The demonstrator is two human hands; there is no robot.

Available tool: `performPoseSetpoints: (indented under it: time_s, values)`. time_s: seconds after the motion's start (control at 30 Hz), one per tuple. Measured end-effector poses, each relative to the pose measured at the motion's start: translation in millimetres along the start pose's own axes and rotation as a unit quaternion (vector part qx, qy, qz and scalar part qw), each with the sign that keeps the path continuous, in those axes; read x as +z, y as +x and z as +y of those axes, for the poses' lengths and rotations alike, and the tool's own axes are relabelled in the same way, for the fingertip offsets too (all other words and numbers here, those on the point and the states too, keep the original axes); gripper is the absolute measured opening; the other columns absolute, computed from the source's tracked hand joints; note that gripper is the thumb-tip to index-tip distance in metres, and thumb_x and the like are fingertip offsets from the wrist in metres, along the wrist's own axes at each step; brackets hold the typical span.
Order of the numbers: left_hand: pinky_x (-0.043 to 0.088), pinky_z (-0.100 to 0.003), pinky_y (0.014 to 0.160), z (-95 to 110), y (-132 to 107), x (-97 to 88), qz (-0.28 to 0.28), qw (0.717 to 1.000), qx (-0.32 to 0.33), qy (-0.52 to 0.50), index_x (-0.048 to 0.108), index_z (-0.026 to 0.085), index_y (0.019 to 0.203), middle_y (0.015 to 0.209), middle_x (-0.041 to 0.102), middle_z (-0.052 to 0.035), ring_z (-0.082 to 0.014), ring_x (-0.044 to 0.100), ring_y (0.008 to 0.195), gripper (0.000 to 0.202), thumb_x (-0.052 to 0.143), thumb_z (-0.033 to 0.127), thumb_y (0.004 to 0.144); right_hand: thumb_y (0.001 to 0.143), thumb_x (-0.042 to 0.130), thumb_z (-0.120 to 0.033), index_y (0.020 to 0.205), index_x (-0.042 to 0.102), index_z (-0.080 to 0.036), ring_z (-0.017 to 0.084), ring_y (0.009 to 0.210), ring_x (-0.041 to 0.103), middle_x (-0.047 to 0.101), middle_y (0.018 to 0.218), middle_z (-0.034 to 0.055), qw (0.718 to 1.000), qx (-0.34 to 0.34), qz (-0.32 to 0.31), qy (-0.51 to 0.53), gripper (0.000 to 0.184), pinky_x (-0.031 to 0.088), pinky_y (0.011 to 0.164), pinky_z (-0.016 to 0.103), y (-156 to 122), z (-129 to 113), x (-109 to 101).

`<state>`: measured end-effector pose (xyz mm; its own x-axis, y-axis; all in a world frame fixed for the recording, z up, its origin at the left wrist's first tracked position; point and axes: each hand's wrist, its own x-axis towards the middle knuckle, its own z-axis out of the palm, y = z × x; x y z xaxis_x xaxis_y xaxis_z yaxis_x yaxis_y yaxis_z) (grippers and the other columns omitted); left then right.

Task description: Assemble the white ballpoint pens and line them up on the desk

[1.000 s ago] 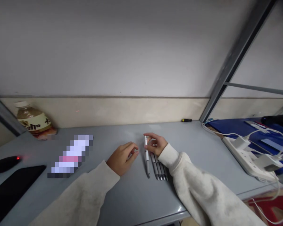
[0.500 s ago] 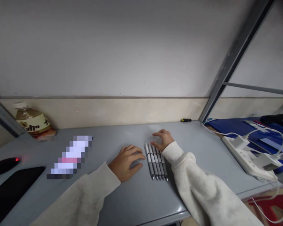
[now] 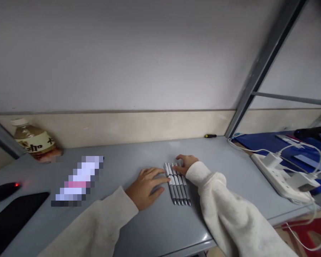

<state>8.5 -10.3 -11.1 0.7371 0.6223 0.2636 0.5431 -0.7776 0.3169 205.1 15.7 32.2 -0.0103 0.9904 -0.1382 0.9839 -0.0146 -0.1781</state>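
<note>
Several white-and-grey pens (image 3: 177, 187) lie side by side in a close row on the grey desk (image 3: 147, 235), their metal tips toward me. My left hand (image 3: 147, 186) rests at the row's left side, fingers stretched out and apart, with fingertips at the leftmost pen. Over the upper right end of the row is my right hand (image 3: 187, 164), its fingers curved and spread, thumb above the pens' far ends. It covers part of the right-hand pens. Neither hand has lifted a pen.
On the left are a drink bottle (image 3: 36, 141), a phone with a blurred screen (image 3: 80, 180), a black flat object (image 3: 17, 217) and a dark device with a red light (image 3: 2, 191). A small screwdriver (image 3: 210, 136) lies by the wall. A power strip (image 3: 276, 180) with plugs stands right.
My left hand has shifted slightly right until its fingertips meet the leftmost pen. My right hand has moved a little down and right, and the pens lie closer together.
</note>
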Motion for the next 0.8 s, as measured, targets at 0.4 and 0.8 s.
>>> performPoseSetpoints:
  time_s: [0.4, 0.8]
  values:
    - [0.034, -0.048, 0.092, 10.0, 4.5, 2.9, -0.011, 1.000, -0.002, 0.022, 0.046, 0.031, 0.124, 0.131, 0.045, -0.0046, -0.0258, 0.040, 0.118, 0.038, 0.045, 0.026, 0.086, 0.076, 0.057, -0.046, 0.115, 0.057, -0.020, 0.024, 0.100, 0.058, 0.067, 0.097, 0.0089, 1.000, -0.008, -0.008, -0.012, 0.047, 0.042, 0.081, 0.031, -1.1, -0.2, 1.2]
    - [0.033, -0.047, 0.094, 12.5, 8.9, 3.9, -0.016, 1.000, -0.009, 0.025, 0.043, 0.023, 0.124, 0.131, 0.046, -0.0063, -0.0257, 0.038, 0.120, 0.040, 0.046, 0.027, 0.085, 0.073, 0.054, -0.055, 0.116, 0.055, -0.020, 0.029, 0.099, 0.057, 0.057, 0.110, 0.0144, 1.000, 0.007, 0.015, -0.017, 0.055, 0.043, 0.077, 0.035, 4.2, 5.4, 10.5]
